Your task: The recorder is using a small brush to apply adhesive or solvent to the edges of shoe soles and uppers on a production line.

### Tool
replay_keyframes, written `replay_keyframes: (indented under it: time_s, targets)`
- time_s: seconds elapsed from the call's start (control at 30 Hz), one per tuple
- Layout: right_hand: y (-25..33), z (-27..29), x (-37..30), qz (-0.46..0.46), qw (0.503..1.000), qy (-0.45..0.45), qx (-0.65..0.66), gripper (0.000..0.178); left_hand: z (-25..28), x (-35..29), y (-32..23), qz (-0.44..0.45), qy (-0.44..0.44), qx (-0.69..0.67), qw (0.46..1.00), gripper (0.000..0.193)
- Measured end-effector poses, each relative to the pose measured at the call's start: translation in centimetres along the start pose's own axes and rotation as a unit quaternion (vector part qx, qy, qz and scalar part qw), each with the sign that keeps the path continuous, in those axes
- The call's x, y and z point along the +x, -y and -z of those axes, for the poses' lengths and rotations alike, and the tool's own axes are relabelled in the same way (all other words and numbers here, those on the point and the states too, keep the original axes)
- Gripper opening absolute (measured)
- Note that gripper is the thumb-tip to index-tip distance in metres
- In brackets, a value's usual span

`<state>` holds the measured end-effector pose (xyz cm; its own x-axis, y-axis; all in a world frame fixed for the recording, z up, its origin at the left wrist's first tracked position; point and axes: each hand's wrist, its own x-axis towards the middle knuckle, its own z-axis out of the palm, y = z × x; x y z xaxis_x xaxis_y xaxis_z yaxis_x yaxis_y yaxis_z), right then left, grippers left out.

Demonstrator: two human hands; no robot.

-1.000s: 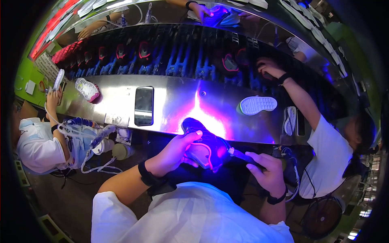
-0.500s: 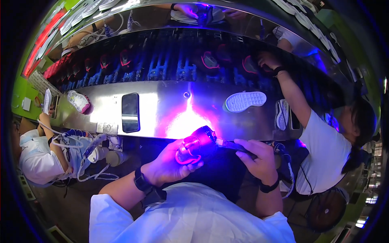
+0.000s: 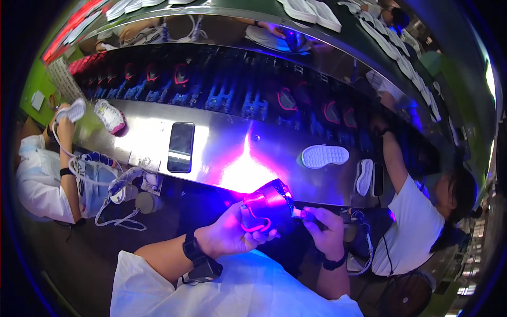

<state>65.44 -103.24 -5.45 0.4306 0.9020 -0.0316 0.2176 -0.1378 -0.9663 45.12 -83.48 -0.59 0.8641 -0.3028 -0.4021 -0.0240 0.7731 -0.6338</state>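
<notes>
My left hand (image 3: 224, 233) is closed around a dark shoe upper (image 3: 272, 203), its curved edge line glowing pink-red under violet light. The upper is tilted, with its opening rim toward my right hand (image 3: 328, 232). That hand pinches a small brush-like tool (image 3: 299, 213), whose pale tip is at the rim of the upper. Most of the tool's handle is hidden behind my fingers. Both hands are just off the near edge of the metal table (image 3: 211, 129), beside a bright patch of light.
On the table lie a phone (image 3: 181, 148), a white sole (image 3: 325, 157) and a white-and-pink shoe (image 3: 110, 117). Beyond runs a dark conveyor (image 3: 216, 79) carrying several uppers. A co-worker at left holds a white sole (image 3: 75, 111); another co-worker's arm (image 3: 396, 158) reaches over the conveyor at right.
My view has shifted and tilted. The upper is turned a little, and the tool's tip stays at its rim. The left co-worker's sole is higher; the right co-worker's hand is farther right.
</notes>
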Motion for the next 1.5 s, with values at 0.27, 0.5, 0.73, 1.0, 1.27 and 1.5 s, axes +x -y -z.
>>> replay_keyframes:
  time_s: [0.27,0.5,0.73,1.0,1.27,1.5]
  targets:
    - [1.1,-0.4,2.1,-0.047,0.993,0.0,-0.106,0.041,0.8,-1.5,-3.2,-0.062,-0.04,0.327,0.942,0.057]
    - [1.7,-3.8,1.5,-0.053,0.997,-0.05,0.017,0.042,-4.7,-0.5,-4.8,-0.242,-0.074,0.65,0.717,0.068]
    - [-2.5,-3.1,0.0,-0.124,0.99,0.007,0.06,0.045,-7.9,2.6,-18.4,-0.383,-0.222,0.76,0.476,0.071]
    - [-8.3,-0.9,-1.7,-0.24,0.95,-0.121,0.159,0.047,-18.4,2.9,-36.1,-0.299,-0.51,0.804,-0.064,0.056]
    - [-8.7,0.0,-1.8,-0.318,0.917,-0.182,0.155,0.04,-18.1,8.9,-43.5,-0.314,-0.534,0.774,-0.128,0.049]
    - [-8.0,-0.1,-0.1,-0.301,0.933,-0.141,0.142,0.034,-14.4,25.8,-34.1,-0.336,-0.458,0.822,-0.039,0.046]
